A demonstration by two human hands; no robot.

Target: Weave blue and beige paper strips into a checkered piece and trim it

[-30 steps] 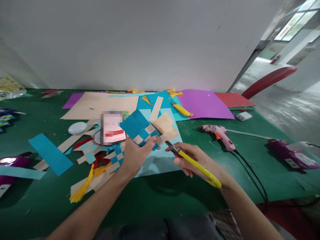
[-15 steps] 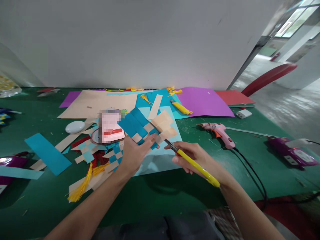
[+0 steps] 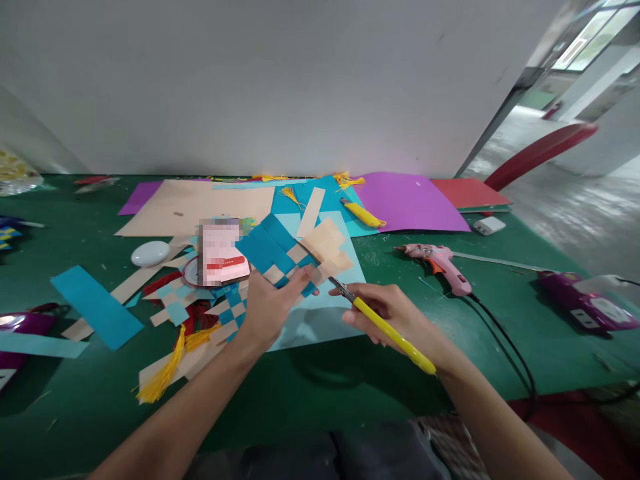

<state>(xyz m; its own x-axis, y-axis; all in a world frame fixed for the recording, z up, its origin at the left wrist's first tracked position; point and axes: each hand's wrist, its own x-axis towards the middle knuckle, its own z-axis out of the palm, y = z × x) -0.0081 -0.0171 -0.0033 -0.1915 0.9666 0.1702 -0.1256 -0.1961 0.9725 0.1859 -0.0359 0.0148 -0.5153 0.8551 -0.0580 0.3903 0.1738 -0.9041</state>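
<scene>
My left hand (image 3: 273, 303) is closed on a woven paper piece (image 3: 273, 243), its blue and beige strips making a checkerboard with loose blue ends at the upper left and beige ends at the right. My right hand (image 3: 387, 313) grips yellow-handled scissors (image 3: 385, 327). Their metal blades reach up and left to the weave, at the border of the checks and the beige ends. How far the blades are apart I cannot tell. Beneath both hands lies a light blue sheet (image 3: 320, 327).
On the green table (image 3: 310, 393), left, are a phone (image 3: 227, 257), woven scraps, a yellow tassel (image 3: 165, 373), a blue strip (image 3: 97, 307) and a white oval object (image 3: 151, 253). Right lies a pink glue gun (image 3: 437, 260) with its cord. Behind are a yellow cutter (image 3: 364, 213) and purple paper (image 3: 407, 200).
Hardly anything differs. The scissors' yellow handle and my right hand have shifted very slightly left; my left hand keeps its hold on the woven paper.
</scene>
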